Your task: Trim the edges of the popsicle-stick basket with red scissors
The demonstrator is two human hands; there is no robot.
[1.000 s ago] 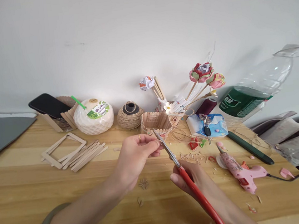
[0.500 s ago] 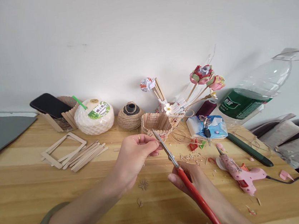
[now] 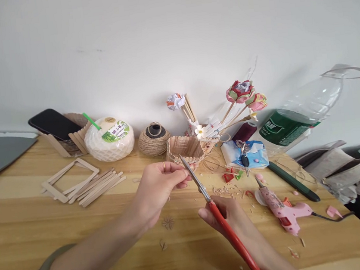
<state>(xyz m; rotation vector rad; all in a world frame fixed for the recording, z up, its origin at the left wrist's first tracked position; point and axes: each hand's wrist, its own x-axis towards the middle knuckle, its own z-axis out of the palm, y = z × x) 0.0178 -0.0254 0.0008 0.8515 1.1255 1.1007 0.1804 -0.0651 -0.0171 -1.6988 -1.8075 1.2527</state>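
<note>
The wooden desk (image 3: 30, 221) carries craft materials, with the bulk goods kept along the wall from ten to two o'clock and the centre left as working room. A large clear plastic bottle (image 3: 297, 113) with a green label lies tilted at two o'clock, well apart from the hands. At eleven o'clock stand a white round drink container (image 3: 109, 138) with a green straw and a ball of twine (image 3: 153, 139), close beside each other. A small basket of flat wooden sticks (image 3: 184, 149) sits at twelve o'clock, just beyond the hands, apparently kept within reach. A loose pile of wooden sticks (image 3: 98, 187) with a stick frame lies at ten o'clock. A pink glue gun (image 3: 281, 208) lies at three o'clock, its nozzle pointing toward the wall and away from the hands.

The left hand (image 3: 155, 189) is closed, its finger and thumb tips pinched together on a very small piece that is too small to identify; it presents that piece to the blades. The right hand (image 3: 231, 218) is wrapped around the red handles of the scissors (image 3: 215, 215). The blades point up toward eleven o'clock and meet the left fingertips; whether they are parted cannot be told. Fine wooden trimmings (image 3: 228, 190) lie scattered on the desk just right of the blades.
</note>
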